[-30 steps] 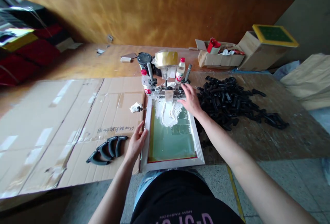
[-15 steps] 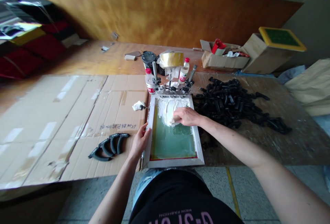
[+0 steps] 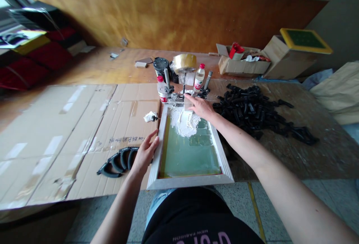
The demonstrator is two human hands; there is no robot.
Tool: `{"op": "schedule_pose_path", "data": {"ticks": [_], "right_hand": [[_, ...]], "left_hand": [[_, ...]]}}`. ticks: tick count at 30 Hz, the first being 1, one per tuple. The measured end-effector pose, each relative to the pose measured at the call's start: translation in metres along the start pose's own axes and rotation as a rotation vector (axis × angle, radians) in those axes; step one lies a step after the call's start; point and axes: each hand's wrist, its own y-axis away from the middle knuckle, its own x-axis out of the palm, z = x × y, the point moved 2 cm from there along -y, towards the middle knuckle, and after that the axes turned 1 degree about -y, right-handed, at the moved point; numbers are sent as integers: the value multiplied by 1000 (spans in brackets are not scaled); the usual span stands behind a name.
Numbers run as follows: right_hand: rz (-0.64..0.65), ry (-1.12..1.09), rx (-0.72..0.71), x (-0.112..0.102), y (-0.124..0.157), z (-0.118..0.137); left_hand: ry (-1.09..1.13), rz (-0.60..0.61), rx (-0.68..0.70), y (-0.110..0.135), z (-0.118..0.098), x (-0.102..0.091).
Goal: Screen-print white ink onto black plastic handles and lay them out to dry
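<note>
A screen-printing frame (image 3: 190, 181) with pale metal sides and green mesh (image 3: 182, 158) lies in front of me, clamped at its far end by a hinge clamp (image 3: 175, 98). White paste (image 3: 183, 126) is smeared over the far part of the mesh. My right hand (image 3: 202, 106) grips a small flat scraper (image 3: 188, 104) at the far edge of the paste, index finger stretched along it. By the frame's left side is my left hand (image 3: 145, 151), fingers extended and thumb apart; whether it touches the frame I cannot tell. Several curved black handles (image 3: 114, 162) lie left of it.
Right of the frame lies a heap of black plastic parts (image 3: 246, 107). Two red-capped bottles (image 3: 199, 77), a black tub (image 3: 161, 64) and a tape roll (image 3: 184, 62) stand behind the clamp. Cardboard (image 3: 64, 131) covers the left side; an open box (image 3: 244, 64) sits far right.
My right hand has moved away from me, taking the scraper from the paste to the clamp end. The frame's near end has risen, and my left hand has shifted slightly left with its fingers loosened.
</note>
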Motion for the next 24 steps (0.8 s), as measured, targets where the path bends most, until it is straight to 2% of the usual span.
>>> {"op": "schedule_pose_path", "data": {"ticks": [3,6,8,9,11,13,15,18,20,22,23,24], "right_hand": [[-153,21,161,-24,-5,-36],[-294,-4,395,-34,21,-75],[-266,-44,498,-21,46,-89],[-208,-76,491,-9,58,-88],[-48,-141,340,20,78,-74],[89,-131,157,45,91,-48],[120,-64,90,58,100,-18],[27,4,60,61,109,34],[40,3,-115,62,115,67],[123,-28,-340,62,122,84],[148,-40,-389,60,124,81],[149,-38,-366,55,127,69]], "left_hand": [[113,4,60,0,-32,-3],[328,-27,191,-16,-64,2],[431,-51,297,-28,-84,7],[461,-44,326,-33,-92,11],[513,-42,331,-38,-97,21],[563,-100,283,-33,-86,32],[546,-95,131,-22,-59,49],[472,105,-194,1,-9,79],[491,138,-303,12,17,85],[516,62,-323,16,37,70],[505,-2,-324,16,47,52],[477,-70,-319,14,58,29]]}}
